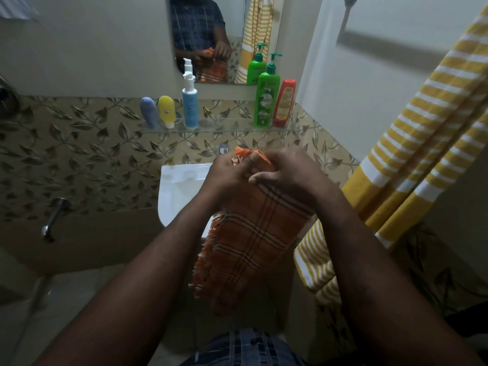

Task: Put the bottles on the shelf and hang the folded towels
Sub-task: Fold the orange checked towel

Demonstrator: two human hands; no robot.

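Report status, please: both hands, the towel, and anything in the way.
Left hand, right hand: both grip orange towel at its top end. Towel folded, not yet hung. Five bottles on glass shelf. Yellow striped towel hangs close on right.

I cannot read a single word from where I stand. The green pump bottle (266, 100) carries a white word on its front label, too blurred to make out. The red bottle (284, 103) beside it shows only smeared print. The yellow tube (167, 110) has a small red-edged label, and the blue pump bottle (190, 104) faint lines, both illegible.
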